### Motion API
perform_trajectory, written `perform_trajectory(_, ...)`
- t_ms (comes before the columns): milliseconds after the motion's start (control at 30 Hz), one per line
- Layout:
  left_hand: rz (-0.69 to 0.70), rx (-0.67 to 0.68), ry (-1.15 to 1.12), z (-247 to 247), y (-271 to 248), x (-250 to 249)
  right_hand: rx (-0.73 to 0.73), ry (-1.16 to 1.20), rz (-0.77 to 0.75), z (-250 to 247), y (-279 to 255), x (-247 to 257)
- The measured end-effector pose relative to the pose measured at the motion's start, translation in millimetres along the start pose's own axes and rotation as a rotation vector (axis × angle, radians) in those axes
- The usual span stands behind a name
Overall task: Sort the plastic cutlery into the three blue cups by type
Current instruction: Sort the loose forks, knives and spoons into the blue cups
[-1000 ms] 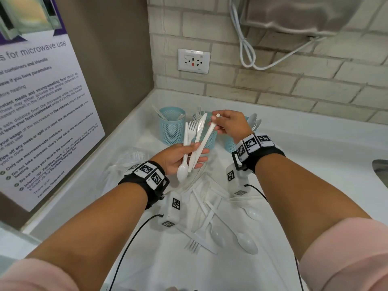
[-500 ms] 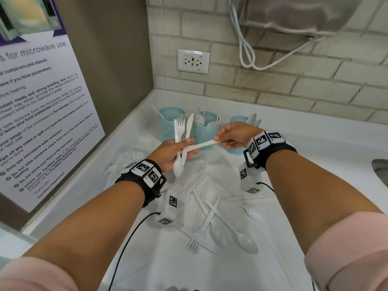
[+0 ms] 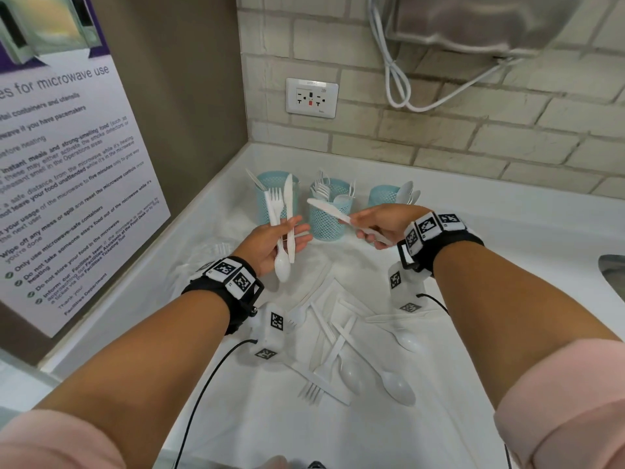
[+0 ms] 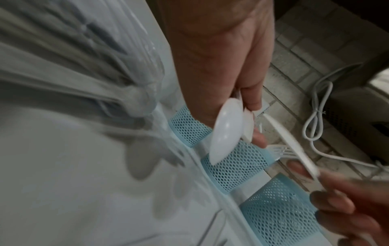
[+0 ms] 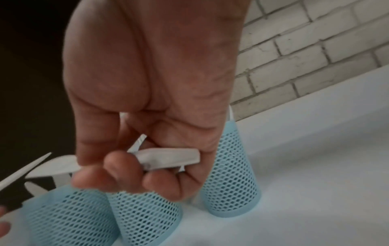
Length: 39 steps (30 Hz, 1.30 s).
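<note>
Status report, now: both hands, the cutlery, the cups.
Left hand grips white plastic fork, knife, spoon bunch. Right hand pinches one white plastic knife, in front of middle blue mesh cup. Loose white cutlery pile unsorted on counter. No obstruction.

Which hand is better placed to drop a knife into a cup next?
Right, probably. The right hand holds a single knife by its handle, blade toward the left cup, which already shows a knife. The left hand holds a mixed bundle that would need separating first.

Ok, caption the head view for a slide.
Right hand holds a knife; left hand grips mixed cutlery before three blue cups.
</note>
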<state>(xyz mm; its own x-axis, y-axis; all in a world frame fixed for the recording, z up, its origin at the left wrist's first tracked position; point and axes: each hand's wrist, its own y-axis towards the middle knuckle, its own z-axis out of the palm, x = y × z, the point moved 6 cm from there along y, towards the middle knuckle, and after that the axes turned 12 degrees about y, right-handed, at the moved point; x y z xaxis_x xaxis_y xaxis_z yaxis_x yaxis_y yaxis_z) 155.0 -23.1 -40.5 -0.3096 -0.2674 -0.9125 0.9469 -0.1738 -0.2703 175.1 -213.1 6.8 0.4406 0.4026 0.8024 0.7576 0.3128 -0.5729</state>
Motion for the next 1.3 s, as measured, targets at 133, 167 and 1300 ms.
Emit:
perform_trajectory(133, -0.001, 0.0, 0.006, 9.1, 0.4, 3.9, -0.11, 0.181, -0.155, 3.0, 1.4, 12.3)
perform_trajectory(167, -0.004, 0.006, 0.008, 13.0, 0.6, 5.1, -0.133, 0.205, -0.193, 6.3, 2.1, 16.2)
perform_trajectory(1300, -0.017, -0.007, 0.077, 4.0, -0.5, 2.3, -0.121, 0.155, -0.281, 42.7, 54.4, 43.5)
